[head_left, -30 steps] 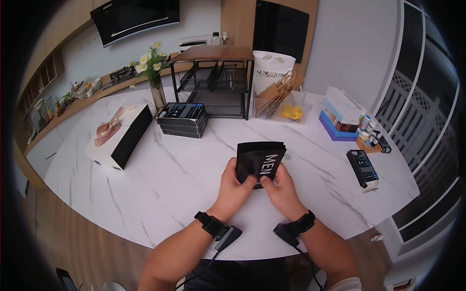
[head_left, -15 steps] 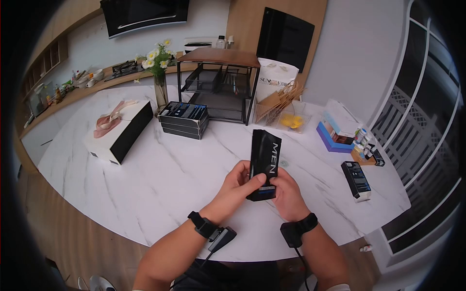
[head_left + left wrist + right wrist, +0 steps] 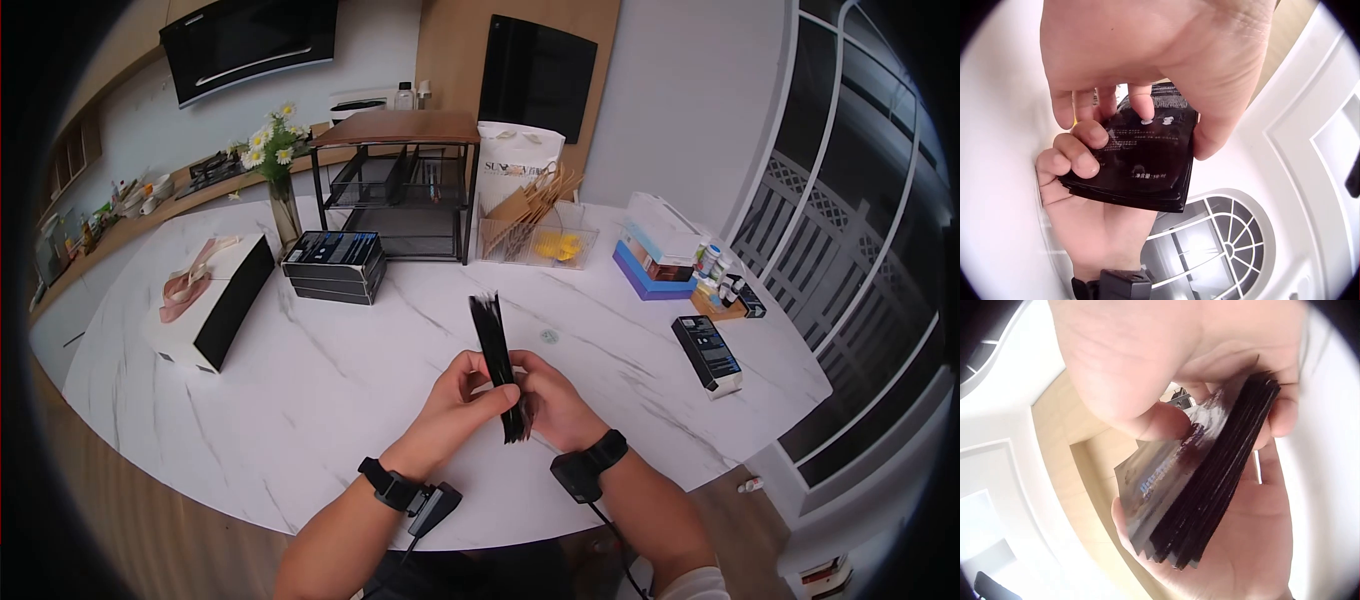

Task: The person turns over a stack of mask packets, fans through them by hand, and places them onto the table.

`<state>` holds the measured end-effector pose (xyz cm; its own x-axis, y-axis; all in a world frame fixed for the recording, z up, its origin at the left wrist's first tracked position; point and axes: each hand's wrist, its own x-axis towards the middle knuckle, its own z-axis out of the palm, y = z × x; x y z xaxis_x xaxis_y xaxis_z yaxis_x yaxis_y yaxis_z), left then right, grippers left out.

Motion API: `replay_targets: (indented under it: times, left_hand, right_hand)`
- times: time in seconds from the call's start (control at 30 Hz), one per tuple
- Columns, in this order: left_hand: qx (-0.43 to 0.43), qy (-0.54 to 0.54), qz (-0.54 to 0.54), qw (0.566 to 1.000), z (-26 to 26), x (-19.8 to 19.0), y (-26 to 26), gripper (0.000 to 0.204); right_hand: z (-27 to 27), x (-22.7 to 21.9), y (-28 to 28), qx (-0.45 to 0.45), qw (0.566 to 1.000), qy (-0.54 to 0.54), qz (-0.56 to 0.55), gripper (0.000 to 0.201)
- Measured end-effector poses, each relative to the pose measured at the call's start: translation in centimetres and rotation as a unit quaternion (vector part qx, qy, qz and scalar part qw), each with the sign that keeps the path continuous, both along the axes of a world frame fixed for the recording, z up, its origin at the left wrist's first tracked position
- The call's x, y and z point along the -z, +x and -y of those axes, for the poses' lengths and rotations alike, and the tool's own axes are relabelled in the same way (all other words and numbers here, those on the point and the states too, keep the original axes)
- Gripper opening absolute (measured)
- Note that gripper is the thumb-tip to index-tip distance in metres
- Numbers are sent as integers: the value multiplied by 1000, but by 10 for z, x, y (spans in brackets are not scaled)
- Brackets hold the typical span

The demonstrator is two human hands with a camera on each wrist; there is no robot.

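Note:
In the head view a stack of black foil sachets point(image 3: 490, 345) stands edge-on above the front middle of the marble-patterned table. My left hand point(image 3: 445, 410) grips its left side, the thumb lying across the near edge. From the other side my right hand point(image 3: 565, 408) holds the stack with curled fingers. The left wrist view shows fine white print on the outer sachet point(image 3: 1141, 150), and the right hand's curled fingertips point(image 3: 1085, 164) press on that face. Many thin layered edges of the sachets point(image 3: 1216, 481) fan slightly in the right wrist view.
A single black box point(image 3: 708, 352) lies at right, near small bottles point(image 3: 715, 265) and a blue-purple box point(image 3: 655, 275). Stacked black boxes point(image 3: 335, 268), a ribboned white box point(image 3: 225, 300), a flower vase point(image 3: 286, 210), a mesh rack point(image 3: 400, 235) and a clear bin point(image 3: 500, 245) stand farther back.
The sachet stack has turned from showing its "MEN" face to standing edge-on, with both hands still on it. Scenery in the head view has shifted left.

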<state>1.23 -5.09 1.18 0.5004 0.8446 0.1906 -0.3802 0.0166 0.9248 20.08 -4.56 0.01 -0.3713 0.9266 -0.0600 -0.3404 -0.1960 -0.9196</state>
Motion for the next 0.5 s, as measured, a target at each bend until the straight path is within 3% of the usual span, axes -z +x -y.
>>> replay_targets:
  times: [0.17,0.5]
  left_hand:
    - [-36,-6,-26,999,5,-2,2,55]
    - [-107,32,-64,992,13,-6,5,64]
  right_hand:
    - [4,0,-4,18,1000,3,4,39]
    - [2,5,-7,43,998,36,39,40]
